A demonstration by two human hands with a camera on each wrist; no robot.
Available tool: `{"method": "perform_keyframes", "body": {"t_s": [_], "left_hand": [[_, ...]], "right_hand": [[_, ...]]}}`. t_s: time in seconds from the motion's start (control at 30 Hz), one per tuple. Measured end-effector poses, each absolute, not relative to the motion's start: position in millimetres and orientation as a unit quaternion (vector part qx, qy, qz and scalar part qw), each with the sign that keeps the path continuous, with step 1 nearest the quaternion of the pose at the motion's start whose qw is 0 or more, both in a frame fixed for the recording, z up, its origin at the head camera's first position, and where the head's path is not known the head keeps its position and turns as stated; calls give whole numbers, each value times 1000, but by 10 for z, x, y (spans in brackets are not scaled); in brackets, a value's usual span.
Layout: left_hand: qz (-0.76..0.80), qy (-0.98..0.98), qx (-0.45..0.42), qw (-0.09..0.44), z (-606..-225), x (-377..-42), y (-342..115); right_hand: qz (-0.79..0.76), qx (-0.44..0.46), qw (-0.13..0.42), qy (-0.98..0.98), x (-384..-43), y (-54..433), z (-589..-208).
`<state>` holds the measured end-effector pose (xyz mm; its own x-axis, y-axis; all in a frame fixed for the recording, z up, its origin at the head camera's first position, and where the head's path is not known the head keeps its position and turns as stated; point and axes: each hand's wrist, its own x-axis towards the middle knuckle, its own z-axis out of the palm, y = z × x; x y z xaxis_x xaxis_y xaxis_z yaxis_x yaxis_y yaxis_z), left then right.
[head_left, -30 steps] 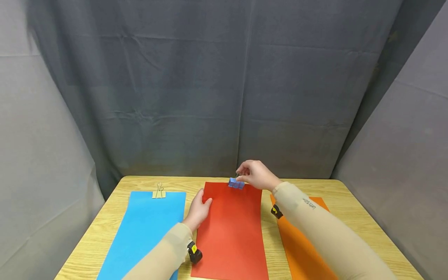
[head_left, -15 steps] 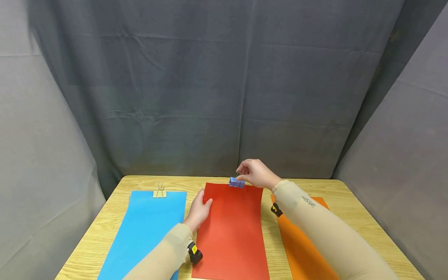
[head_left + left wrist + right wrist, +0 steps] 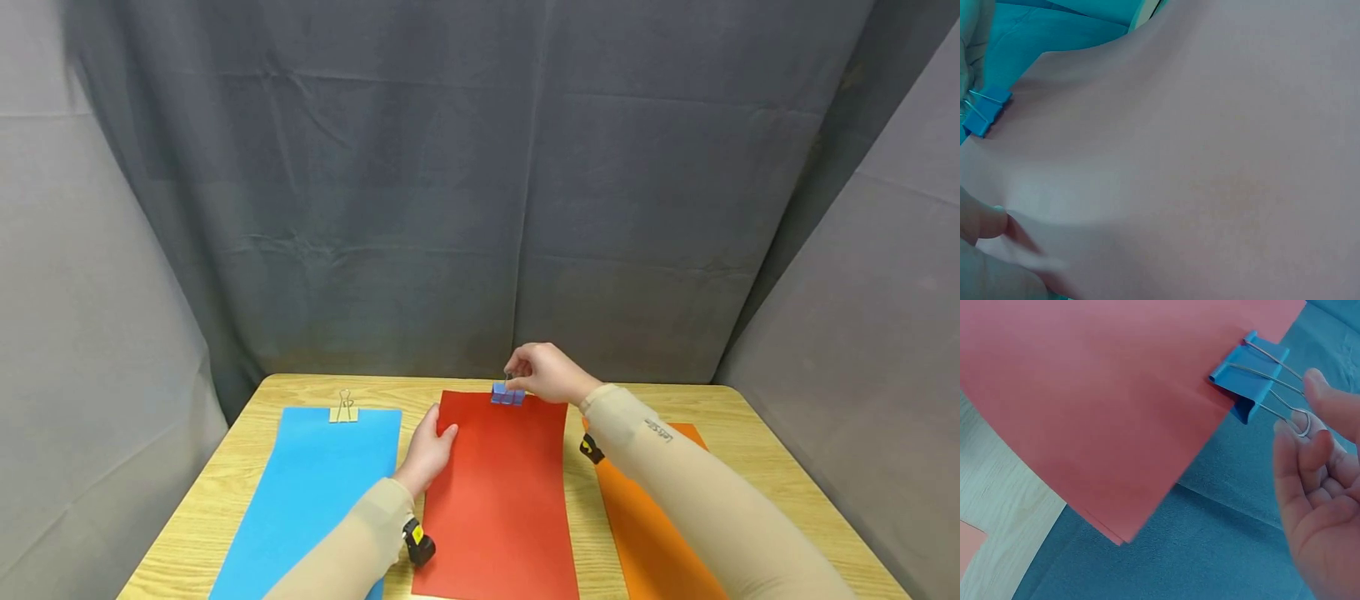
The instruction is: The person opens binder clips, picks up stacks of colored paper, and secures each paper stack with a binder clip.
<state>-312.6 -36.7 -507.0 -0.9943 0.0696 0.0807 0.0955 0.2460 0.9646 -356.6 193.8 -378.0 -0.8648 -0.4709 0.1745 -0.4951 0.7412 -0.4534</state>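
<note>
Red paper (image 3: 495, 492), in more than one sheet, lies along the middle of the table with its far end raised. A blue binder clip (image 3: 1249, 375) sits over that far edge, its wire handles spread apart. My right hand (image 3: 553, 372) pinches the handles between thumb and fingers. At the paper's left edge, my left hand (image 3: 427, 450) grips the sheets, thumb on top and fingers underneath. The left wrist view shows that thumb (image 3: 985, 222) on the paper, with the blue clip beyond it.
To the left lies blue paper (image 3: 315, 492) with a yellow binder clip (image 3: 343, 414) on its far edge. Orange paper (image 3: 645, 517) lies to the right, partly under my right forearm. A grey curtain (image 3: 390, 208) hangs behind the wooden table (image 3: 187, 500).
Both hands keep their hold on the red paper and the blue binder clip. The clip and the paper's far edge shift only slightly.
</note>
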Motion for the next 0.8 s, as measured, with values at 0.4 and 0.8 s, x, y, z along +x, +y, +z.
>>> {"method": "perform_keyframes", "body": {"t_s": [0.4, 0.8], "left_hand": [[-631, -774, -49, 0, -5091, -3127, -338], [-630, -775, -46, -8, -5094, -3120, -325]], "right_hand": [[237, 266, 10, -934, -3584, 1922, -3826], [224, 263, 5, -939, -3586, 1947, -3846]]}}
